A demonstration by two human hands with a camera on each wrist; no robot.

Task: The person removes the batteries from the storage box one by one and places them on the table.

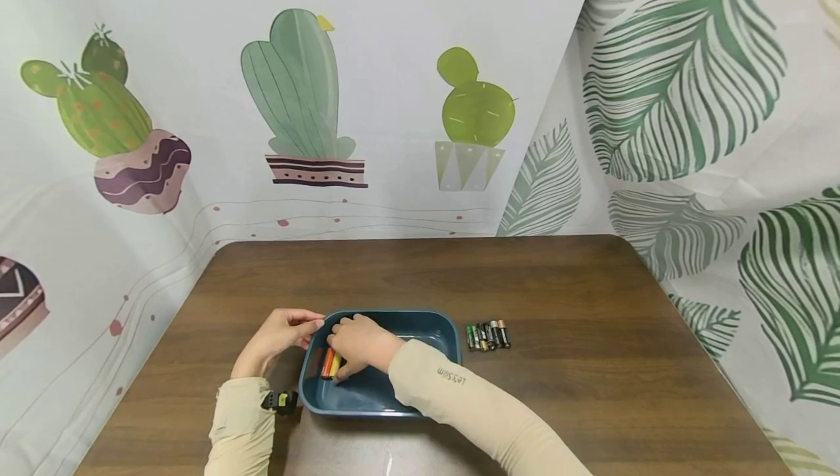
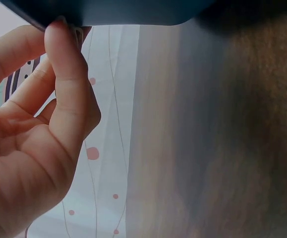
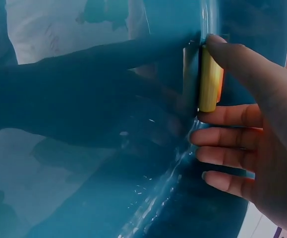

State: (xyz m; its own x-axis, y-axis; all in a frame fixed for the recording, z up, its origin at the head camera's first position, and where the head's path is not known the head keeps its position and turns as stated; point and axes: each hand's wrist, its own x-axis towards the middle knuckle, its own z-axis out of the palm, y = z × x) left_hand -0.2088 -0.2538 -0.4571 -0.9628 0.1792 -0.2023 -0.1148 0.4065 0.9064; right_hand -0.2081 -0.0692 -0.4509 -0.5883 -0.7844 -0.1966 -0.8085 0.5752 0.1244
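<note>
A dark blue plastic tray (image 1: 377,394) sits on the table. At its left end my left hand (image 1: 278,337) pinches the rim between thumb and fingers; the left wrist view shows the thumb (image 2: 66,64) against the tray's edge. My right hand (image 1: 363,342) reaches inside, by the left wall. There a yellow battery (image 3: 209,82) lies beside an orange one (image 1: 327,361). In the right wrist view, thumb and index finger pinch the yellow battery at its two ends, while the other fingers point along the tray's floor. The right hand partly hides that corner in the head view.
Several batteries (image 1: 488,335) stand in a row on the brown wooden table (image 1: 590,359), right of the tray. A patterned curtain (image 1: 394,97) with cacti and leaves hangs behind and beside the table. A small black device (image 1: 281,402) is on the left wrist.
</note>
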